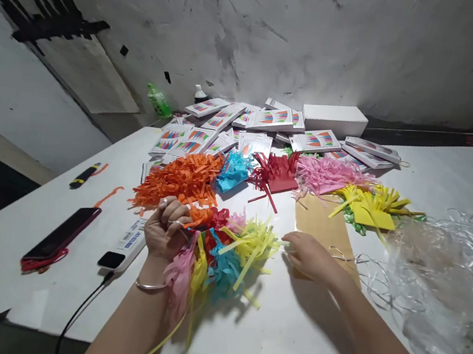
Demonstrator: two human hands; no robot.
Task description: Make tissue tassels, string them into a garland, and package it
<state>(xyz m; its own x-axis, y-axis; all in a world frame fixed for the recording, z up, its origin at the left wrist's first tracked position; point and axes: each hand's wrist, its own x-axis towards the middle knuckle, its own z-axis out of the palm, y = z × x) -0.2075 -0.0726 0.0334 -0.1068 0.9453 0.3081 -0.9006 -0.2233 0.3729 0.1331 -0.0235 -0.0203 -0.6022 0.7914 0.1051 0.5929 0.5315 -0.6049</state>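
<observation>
Between my two hands hangs a tassel garland [226, 259] of fringed paper in orange, red, pink, yellow and blue. My left hand [165, 228] is closed in a fist on the garland's left end, and pink and yellow tassels hang down beside its wrist. At the right end, the fingers of my right hand [307, 255] pinch the garland's thin white string. Behind the garland lie loose fringed bundles: orange [184, 181], blue [233, 172], red [277, 173], pink [331, 175] and yellow [375, 208]. Part of a brown card [327, 230] shows beyond my right hand.
Printed flat boxes [272, 120] are heaped at the back beside a plain white box [334, 119]. A phone [63, 233], a cutter knife [84, 176] and a white device with a cable [123, 249] lie left. Clear plastic and tangled string [450, 271] cover the right side.
</observation>
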